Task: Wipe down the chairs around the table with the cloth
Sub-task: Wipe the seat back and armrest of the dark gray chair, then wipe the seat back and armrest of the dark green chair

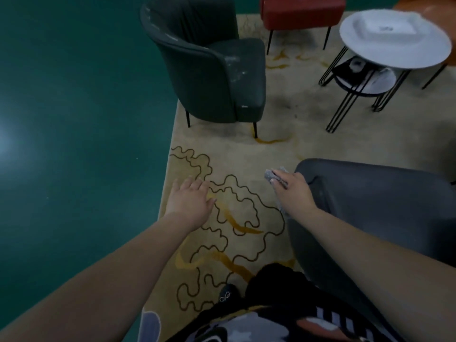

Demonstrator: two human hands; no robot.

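Note:
My right hand (292,191) holds a grey cloth (269,174) against the left edge of a dark grey chair (385,206) at the lower right. Most of the cloth is hidden under the hand. My left hand (190,201) hovers over the rug with fingers spread and nothing in it. A dark green armchair (217,70) stands at the upper middle. A red chair (301,11) stands behind it at the top. The round white table (394,38) is at the upper right.
A beige rug (234,154) with brown squiggles and yellow strokes covers the floor under the furniture. Green floor (81,119) lies to the left. The table has black wire legs and a lower shelf (355,77). An orange seat (424,6) shows at the top right corner.

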